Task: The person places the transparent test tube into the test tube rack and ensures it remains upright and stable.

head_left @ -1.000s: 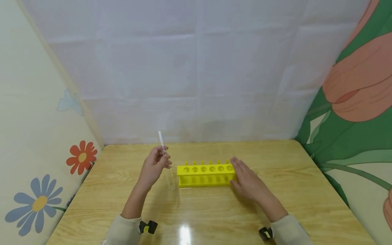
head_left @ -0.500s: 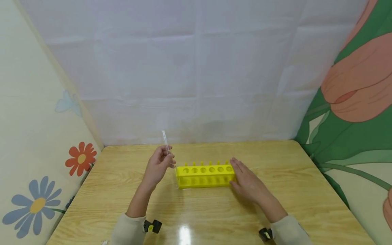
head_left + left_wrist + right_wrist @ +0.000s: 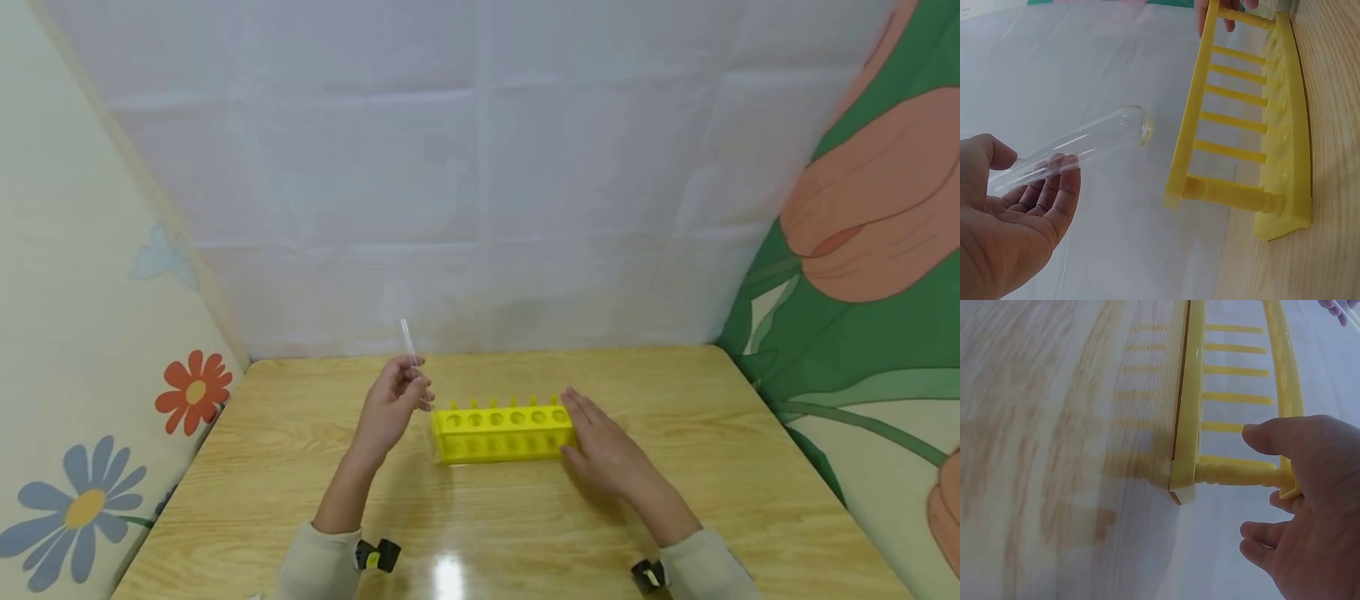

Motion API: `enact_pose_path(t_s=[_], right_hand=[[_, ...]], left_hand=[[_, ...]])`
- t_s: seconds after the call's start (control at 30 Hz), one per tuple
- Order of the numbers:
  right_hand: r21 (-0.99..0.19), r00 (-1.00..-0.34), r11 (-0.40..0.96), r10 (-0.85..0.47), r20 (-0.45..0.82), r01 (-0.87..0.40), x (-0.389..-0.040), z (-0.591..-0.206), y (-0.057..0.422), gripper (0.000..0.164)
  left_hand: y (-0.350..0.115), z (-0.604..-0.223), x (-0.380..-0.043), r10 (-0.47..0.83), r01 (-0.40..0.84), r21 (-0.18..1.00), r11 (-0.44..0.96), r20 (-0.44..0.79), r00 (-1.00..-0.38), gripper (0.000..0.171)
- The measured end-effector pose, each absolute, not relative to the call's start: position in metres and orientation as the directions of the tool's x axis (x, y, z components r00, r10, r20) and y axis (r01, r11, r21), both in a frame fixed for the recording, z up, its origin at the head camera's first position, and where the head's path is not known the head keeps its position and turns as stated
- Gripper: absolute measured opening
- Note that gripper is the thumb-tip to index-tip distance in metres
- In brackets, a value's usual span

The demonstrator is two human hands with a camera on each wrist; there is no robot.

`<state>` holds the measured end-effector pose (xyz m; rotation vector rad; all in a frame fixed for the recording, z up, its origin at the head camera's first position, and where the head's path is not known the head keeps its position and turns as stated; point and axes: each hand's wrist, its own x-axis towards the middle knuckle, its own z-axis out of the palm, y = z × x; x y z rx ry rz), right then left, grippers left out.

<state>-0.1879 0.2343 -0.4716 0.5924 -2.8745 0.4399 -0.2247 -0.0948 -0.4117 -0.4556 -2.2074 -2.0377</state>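
A clear glass test tube (image 3: 407, 337) leans in my left hand (image 3: 384, 417), pinched between thumb and fingers. Its rounded end (image 3: 1138, 125) points down toward the left end of the yellow test tube rack (image 3: 504, 428). In the left wrist view that end stands apart from the rack's upper plate. The rack stands upright on the table, with a row of round holes along its top and pegs behind. At its right end my right hand (image 3: 609, 454) grips the upper plate, thumb in front and fingers around the far side.
The wooden table (image 3: 517, 533) carries the rack near its middle. A pale creased cloth (image 3: 480, 208) hangs behind the table. Panels with painted flowers (image 3: 197, 392) flank it on both sides. Black wrist cameras (image 3: 378, 554) sit at both sleeves.
My left hand has moved right with the test tube, whose lower end now overlaps the rack's left end in the head view. The right hand has stayed at the rack.
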Motion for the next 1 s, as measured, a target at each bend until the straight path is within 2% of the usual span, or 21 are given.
enact_pose_path(t_s=[1.0], right_hand=[[-0.255, -0.903, 0.875, -0.357, 0.239, -0.413, -0.188, -0.470, 0.233, 0.076]], left_hand=[[-0.068, -0.405, -0.231, 0.195, 0.275, 0.962, -0.010, 0.271, -0.943, 0.030]])
